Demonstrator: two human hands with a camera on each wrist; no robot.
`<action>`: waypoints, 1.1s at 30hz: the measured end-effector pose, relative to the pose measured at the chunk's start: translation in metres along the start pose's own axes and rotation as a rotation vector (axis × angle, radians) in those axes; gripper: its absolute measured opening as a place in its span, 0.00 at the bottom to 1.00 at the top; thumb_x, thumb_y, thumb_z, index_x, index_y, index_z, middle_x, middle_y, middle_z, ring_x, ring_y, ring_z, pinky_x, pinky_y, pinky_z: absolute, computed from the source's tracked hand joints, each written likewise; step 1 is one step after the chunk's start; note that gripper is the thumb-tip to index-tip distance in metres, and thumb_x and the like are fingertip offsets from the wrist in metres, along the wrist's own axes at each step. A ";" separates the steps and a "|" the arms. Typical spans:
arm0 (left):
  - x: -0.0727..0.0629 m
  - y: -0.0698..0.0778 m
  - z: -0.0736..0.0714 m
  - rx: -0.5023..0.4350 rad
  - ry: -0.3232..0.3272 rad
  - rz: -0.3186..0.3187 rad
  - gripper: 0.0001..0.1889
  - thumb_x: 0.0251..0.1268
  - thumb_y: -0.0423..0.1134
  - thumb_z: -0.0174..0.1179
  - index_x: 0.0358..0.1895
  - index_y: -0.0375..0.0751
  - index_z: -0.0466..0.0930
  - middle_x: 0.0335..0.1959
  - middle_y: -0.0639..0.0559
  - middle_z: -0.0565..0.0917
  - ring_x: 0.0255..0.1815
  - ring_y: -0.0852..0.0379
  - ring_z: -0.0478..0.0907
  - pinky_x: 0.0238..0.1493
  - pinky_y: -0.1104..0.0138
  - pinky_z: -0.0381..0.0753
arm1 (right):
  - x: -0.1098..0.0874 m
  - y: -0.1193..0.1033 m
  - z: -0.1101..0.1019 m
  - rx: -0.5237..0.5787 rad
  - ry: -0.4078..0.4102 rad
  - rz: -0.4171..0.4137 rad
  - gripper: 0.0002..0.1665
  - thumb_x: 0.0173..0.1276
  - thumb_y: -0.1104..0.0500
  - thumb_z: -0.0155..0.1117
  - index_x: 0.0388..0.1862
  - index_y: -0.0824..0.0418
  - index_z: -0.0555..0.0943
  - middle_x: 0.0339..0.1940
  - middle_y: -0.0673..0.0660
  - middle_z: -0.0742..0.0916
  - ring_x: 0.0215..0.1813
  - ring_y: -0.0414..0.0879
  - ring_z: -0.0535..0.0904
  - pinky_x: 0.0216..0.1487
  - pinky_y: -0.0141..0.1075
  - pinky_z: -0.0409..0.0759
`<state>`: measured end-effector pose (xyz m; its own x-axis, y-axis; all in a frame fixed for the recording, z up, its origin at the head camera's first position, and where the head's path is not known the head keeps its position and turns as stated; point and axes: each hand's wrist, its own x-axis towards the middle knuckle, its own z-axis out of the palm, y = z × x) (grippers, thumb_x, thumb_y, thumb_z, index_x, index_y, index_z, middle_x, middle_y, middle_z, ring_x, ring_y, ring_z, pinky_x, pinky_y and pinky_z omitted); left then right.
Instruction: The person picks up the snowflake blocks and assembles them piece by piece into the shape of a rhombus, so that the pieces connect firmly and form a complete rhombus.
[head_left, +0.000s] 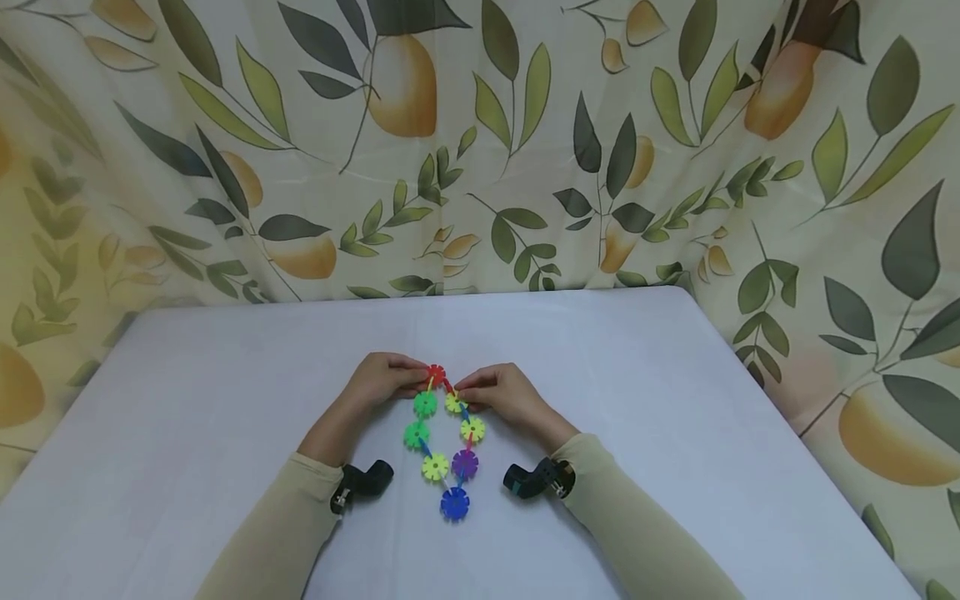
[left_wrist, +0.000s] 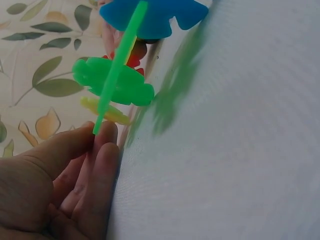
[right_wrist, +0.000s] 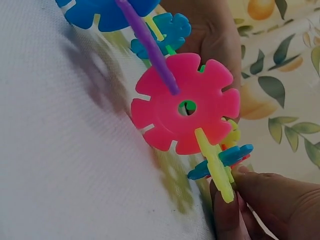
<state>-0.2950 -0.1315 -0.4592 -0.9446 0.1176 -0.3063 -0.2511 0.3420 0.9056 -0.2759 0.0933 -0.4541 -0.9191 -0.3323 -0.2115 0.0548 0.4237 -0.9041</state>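
Note:
A loop of notched, interlocking plastic snowflake discs stands over the white table, with colours alternating along it. At its far end is a red disc [head_left: 436, 374], which my left hand [head_left: 382, 379] pinches between thumb and fingers. My right hand [head_left: 512, 395] pinches the loop close by, at a yellow disc [head_left: 454, 403] on the right side. Green discs [head_left: 425, 405] run down the left side, and a blue disc [head_left: 454, 504] forms the near end. In the right wrist view a pink disc [right_wrist: 165, 120] hides part of the discs behind it. The left fingertips are partly hidden behind a green disc [left_wrist: 120, 75].
The loop lies on a white-covered table [head_left: 637, 367]. Behind and around the table hangs a leaf-and-fruit patterned curtain [head_left: 450, 183]. A black wrist camera [head_left: 367, 481] sits on the left wrist and another camera [head_left: 534, 479] on the right.

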 end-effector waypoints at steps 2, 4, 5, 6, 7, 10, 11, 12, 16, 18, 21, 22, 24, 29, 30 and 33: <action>0.000 0.000 0.000 0.002 -0.003 -0.001 0.14 0.64 0.38 0.66 0.48 0.33 0.85 0.36 0.45 0.89 0.32 0.59 0.86 0.40 0.67 0.86 | 0.000 0.000 0.000 -0.006 -0.001 0.006 0.10 0.67 0.59 0.68 0.44 0.61 0.88 0.39 0.54 0.90 0.34 0.40 0.84 0.41 0.33 0.84; 0.000 0.000 0.000 0.012 -0.004 0.006 0.14 0.65 0.38 0.66 0.48 0.33 0.85 0.36 0.45 0.89 0.32 0.59 0.86 0.40 0.67 0.86 | 0.000 -0.001 -0.001 -0.016 -0.001 0.011 0.10 0.67 0.59 0.68 0.44 0.60 0.88 0.39 0.53 0.90 0.34 0.40 0.84 0.41 0.32 0.84; 0.000 0.000 -0.001 0.021 -0.004 0.010 0.14 0.65 0.38 0.66 0.49 0.33 0.85 0.36 0.45 0.89 0.31 0.60 0.86 0.40 0.68 0.86 | 0.000 -0.002 -0.001 -0.021 0.000 0.013 0.10 0.67 0.59 0.68 0.44 0.60 0.88 0.39 0.53 0.90 0.34 0.40 0.84 0.41 0.32 0.83; 0.001 0.000 -0.001 0.025 -0.003 0.013 0.14 0.65 0.38 0.66 0.49 0.33 0.85 0.36 0.45 0.89 0.31 0.60 0.86 0.40 0.68 0.86 | 0.000 -0.003 -0.001 -0.025 -0.001 0.014 0.09 0.67 0.59 0.68 0.44 0.60 0.88 0.39 0.53 0.90 0.34 0.40 0.84 0.41 0.32 0.83; 0.000 0.000 -0.001 0.034 -0.005 0.016 0.14 0.65 0.38 0.65 0.49 0.33 0.85 0.36 0.45 0.89 0.31 0.60 0.86 0.40 0.68 0.86 | 0.000 -0.004 -0.001 -0.027 -0.002 0.014 0.10 0.67 0.59 0.68 0.44 0.60 0.88 0.39 0.53 0.90 0.34 0.40 0.84 0.41 0.32 0.83; 0.001 0.000 -0.001 0.036 -0.009 0.012 0.14 0.65 0.38 0.66 0.49 0.33 0.85 0.35 0.45 0.89 0.31 0.60 0.85 0.40 0.68 0.86 | -0.001 -0.005 -0.002 -0.026 -0.006 0.012 0.10 0.67 0.59 0.68 0.44 0.60 0.88 0.40 0.53 0.90 0.34 0.40 0.83 0.41 0.32 0.83; 0.001 0.000 -0.001 0.034 -0.012 0.009 0.14 0.65 0.38 0.66 0.49 0.33 0.85 0.35 0.45 0.89 0.31 0.60 0.85 0.40 0.68 0.86 | -0.001 -0.005 -0.002 -0.024 -0.008 0.010 0.10 0.67 0.59 0.68 0.44 0.60 0.88 0.40 0.53 0.90 0.34 0.40 0.83 0.41 0.32 0.83; 0.002 -0.001 -0.001 0.029 -0.013 0.006 0.14 0.65 0.38 0.66 0.49 0.33 0.85 0.35 0.45 0.89 0.31 0.60 0.85 0.40 0.68 0.86 | -0.001 -0.005 -0.002 -0.021 -0.009 0.010 0.10 0.67 0.59 0.67 0.44 0.60 0.88 0.40 0.54 0.90 0.34 0.40 0.83 0.41 0.32 0.84; 0.003 -0.002 -0.001 0.016 -0.017 -0.002 0.14 0.65 0.37 0.66 0.49 0.32 0.84 0.35 0.45 0.89 0.31 0.61 0.85 0.40 0.69 0.86 | -0.001 -0.004 -0.001 -0.013 -0.006 0.014 0.09 0.67 0.60 0.67 0.44 0.61 0.88 0.40 0.54 0.90 0.34 0.40 0.83 0.41 0.32 0.84; 0.003 -0.002 -0.001 0.010 -0.016 0.000 0.14 0.65 0.37 0.65 0.50 0.32 0.84 0.36 0.45 0.89 0.31 0.61 0.85 0.40 0.69 0.86 | -0.001 -0.003 0.000 -0.012 -0.004 0.015 0.09 0.67 0.60 0.67 0.44 0.61 0.88 0.39 0.54 0.90 0.34 0.40 0.84 0.41 0.32 0.84; 0.002 -0.002 -0.001 0.001 -0.008 0.000 0.14 0.66 0.37 0.65 0.50 0.31 0.84 0.36 0.44 0.88 0.32 0.60 0.85 0.39 0.68 0.86 | -0.002 -0.002 0.000 -0.021 -0.003 0.013 0.09 0.67 0.59 0.68 0.44 0.60 0.88 0.38 0.53 0.90 0.34 0.40 0.84 0.40 0.33 0.83; 0.001 -0.001 -0.001 -0.003 -0.004 -0.001 0.14 0.66 0.37 0.65 0.50 0.31 0.84 0.36 0.44 0.89 0.32 0.60 0.85 0.39 0.68 0.86 | -0.002 -0.002 0.000 -0.023 -0.004 0.012 0.10 0.67 0.59 0.68 0.44 0.60 0.88 0.38 0.53 0.90 0.34 0.41 0.84 0.40 0.33 0.83; 0.001 -0.001 0.000 -0.003 0.004 -0.003 0.14 0.66 0.38 0.65 0.50 0.32 0.84 0.36 0.44 0.89 0.32 0.60 0.86 0.39 0.68 0.86 | -0.002 -0.002 0.000 -0.027 -0.006 0.012 0.10 0.67 0.58 0.68 0.44 0.60 0.88 0.38 0.53 0.90 0.34 0.41 0.84 0.40 0.33 0.83; 0.001 0.000 0.002 -0.006 0.013 -0.011 0.14 0.65 0.38 0.65 0.49 0.33 0.84 0.36 0.44 0.89 0.32 0.59 0.86 0.39 0.68 0.86 | -0.001 0.000 0.001 -0.021 -0.012 -0.002 0.10 0.67 0.58 0.68 0.44 0.60 0.88 0.38 0.53 0.90 0.34 0.41 0.84 0.40 0.33 0.83; 0.001 0.000 0.002 -0.011 0.011 -0.011 0.14 0.65 0.38 0.65 0.49 0.33 0.84 0.36 0.44 0.89 0.32 0.59 0.86 0.39 0.68 0.86 | -0.001 0.000 0.001 -0.021 -0.014 -0.005 0.10 0.67 0.58 0.68 0.44 0.60 0.88 0.38 0.53 0.90 0.34 0.41 0.84 0.40 0.33 0.83; 0.001 0.001 0.002 -0.025 0.007 -0.007 0.14 0.65 0.37 0.65 0.50 0.33 0.84 0.36 0.44 0.89 0.32 0.59 0.86 0.39 0.67 0.86 | -0.001 -0.001 0.001 -0.021 -0.018 -0.010 0.10 0.67 0.58 0.68 0.44 0.60 0.88 0.39 0.53 0.90 0.34 0.41 0.84 0.40 0.33 0.83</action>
<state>-0.2957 -0.1294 -0.4592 -0.9443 0.1083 -0.3108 -0.2630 0.3193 0.9104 -0.2752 0.0924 -0.4531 -0.9123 -0.3519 -0.2093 0.0371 0.4380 -0.8982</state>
